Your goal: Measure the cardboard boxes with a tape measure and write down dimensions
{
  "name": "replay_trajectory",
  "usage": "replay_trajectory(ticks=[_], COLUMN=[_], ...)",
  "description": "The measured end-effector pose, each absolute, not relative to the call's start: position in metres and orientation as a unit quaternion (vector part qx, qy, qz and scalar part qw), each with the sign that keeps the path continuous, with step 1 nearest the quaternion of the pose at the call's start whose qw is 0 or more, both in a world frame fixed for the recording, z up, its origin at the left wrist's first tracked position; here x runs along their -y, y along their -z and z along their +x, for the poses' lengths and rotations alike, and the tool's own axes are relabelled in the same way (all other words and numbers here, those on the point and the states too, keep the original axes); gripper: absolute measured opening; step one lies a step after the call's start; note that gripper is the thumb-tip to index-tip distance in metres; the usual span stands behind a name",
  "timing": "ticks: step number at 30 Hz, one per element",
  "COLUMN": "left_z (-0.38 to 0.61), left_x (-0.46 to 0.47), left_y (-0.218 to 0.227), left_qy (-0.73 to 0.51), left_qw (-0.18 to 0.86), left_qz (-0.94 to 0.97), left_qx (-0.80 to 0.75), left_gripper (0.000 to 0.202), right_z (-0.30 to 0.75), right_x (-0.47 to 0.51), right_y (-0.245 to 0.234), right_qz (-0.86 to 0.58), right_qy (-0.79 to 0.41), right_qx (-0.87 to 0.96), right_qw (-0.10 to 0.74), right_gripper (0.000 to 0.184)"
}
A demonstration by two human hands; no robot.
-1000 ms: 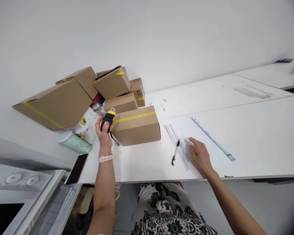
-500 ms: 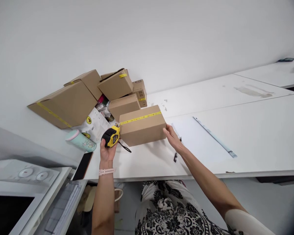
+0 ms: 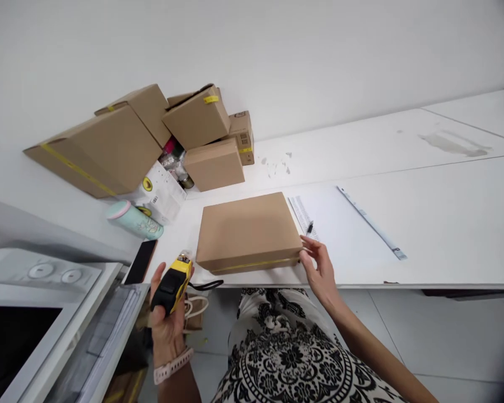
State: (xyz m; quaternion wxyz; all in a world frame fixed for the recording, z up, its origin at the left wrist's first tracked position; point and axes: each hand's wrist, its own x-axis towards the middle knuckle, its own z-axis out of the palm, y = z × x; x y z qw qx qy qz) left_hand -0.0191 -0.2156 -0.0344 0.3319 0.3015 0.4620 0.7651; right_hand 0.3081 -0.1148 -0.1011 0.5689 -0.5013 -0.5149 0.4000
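A flat cardboard box [image 3: 247, 229] lies at the near edge of the white table [image 3: 424, 224], a yellow strip running along its front side. My right hand [image 3: 319, 271] grips the box's near right corner with curled fingers. My left hand [image 3: 166, 319] is closed round a yellow and black tape measure [image 3: 173, 282], held off the table's edge to the left of the box. A black strap hangs from the tape measure.
A pile of cardboard boxes [image 3: 151, 134] leans on the wall at the back left, with a white packet [image 3: 162, 193] and a mint bottle [image 3: 134, 220] in front. A black phone [image 3: 139, 262], a pen [image 3: 309, 227], paper [image 3: 344, 224] and a ruler [image 3: 372, 223] lie nearby.
The box has been pulled to the table's near edge and tipped so that its yellow strip faces me. The left hand drew the tape measure back toward me, off the table.
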Motion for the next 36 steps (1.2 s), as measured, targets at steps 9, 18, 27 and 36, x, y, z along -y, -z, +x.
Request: replay_trajectory(ticks=[9,18,27,36], left_z=[0.016,0.049,0.009,-0.081], left_x=[0.217,0.189,0.162,0.115], left_y=[-0.012,-0.037,-0.061,-0.064], left_qy=[-0.616,-0.552,-0.592,-0.546], left_qw=[0.414,0.585,0.453,0.382], left_qz=[0.490,0.395,0.428,0.384], left_qx=[-0.457,-0.444,-0.511,-0.639], left_gripper=[0.107,0.106,0.086,0.065], right_z=[0.289,0.276,0.318,0.329], right_x=[0.139,0.138,0.068,0.020], right_y=[0.016,-0.002,-0.019,0.031], right_qz=[-0.366,-0.273,-0.272,-0.368], right_qy=[-0.464,-0.676,-0.706,-0.694], right_qx=[0.628,0.583,0.447,0.387], right_qw=[0.506,0.359,0.476,0.483], right_gripper=[0.021,0.044,0.042,0.055])
